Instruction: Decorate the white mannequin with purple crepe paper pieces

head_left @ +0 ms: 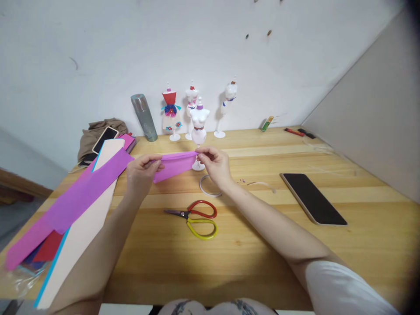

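Note:
Both hands stretch a piece of pink-purple crepe paper (176,169) above the table, its upper edge folded over. My left hand (143,171) is closed on the paper's left end, thumb against fingers. At the other end, my right hand (215,165) pinches the upper corner. Just behind the paper stands a small white dress-form mannequin (198,118) with a purple neck band and a brown waist band; the paper and right hand partly cover its base. Below the hands lie scissors (185,215) with one red and one yellow handle loop, blades pointing left.
Crepe paper strips (87,192) and cream sheets pile up on the left, near a phone (105,139). Along the wall stand a flask (144,118), a dressed mannequin (169,111) and two more. A white ring (206,189) and large phone (311,197) lie to the right.

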Demonstrator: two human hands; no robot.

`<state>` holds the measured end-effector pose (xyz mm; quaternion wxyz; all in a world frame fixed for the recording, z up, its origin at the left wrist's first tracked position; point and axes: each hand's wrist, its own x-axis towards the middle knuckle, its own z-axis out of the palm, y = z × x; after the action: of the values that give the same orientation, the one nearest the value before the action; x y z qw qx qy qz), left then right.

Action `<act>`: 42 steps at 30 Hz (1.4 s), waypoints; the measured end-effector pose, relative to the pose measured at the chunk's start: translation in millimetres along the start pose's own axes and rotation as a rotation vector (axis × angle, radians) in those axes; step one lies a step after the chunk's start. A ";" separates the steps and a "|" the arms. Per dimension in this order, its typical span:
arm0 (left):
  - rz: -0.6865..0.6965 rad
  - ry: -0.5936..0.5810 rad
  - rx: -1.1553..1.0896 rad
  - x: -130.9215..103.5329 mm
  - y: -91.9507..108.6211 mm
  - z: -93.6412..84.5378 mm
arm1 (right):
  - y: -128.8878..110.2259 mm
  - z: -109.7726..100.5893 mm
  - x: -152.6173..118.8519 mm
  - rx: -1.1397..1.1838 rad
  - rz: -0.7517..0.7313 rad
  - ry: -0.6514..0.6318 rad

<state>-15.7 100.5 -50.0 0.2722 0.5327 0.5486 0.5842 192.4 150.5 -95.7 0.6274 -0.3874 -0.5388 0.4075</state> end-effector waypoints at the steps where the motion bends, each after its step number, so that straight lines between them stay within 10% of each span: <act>1: 0.007 0.003 0.007 -0.1 0.1 -0.1 | 1.6 -0.1 -0.1 -0.010 -0.022 -0.004; 25: -0.054 0.057 -0.119 -0.5 2.3 1.8 | -10.8 2.5 2.0 0.212 0.236 0.006; 42: -0.027 -0.015 -0.060 -0.1 -0.8 -0.4 | -8.4 0.2 0.8 0.097 0.107 -0.032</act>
<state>-16.2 100.5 -50.6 0.3001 0.5212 0.5359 0.5926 193.0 148.2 -87.6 0.6140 -0.3782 -0.5070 0.4722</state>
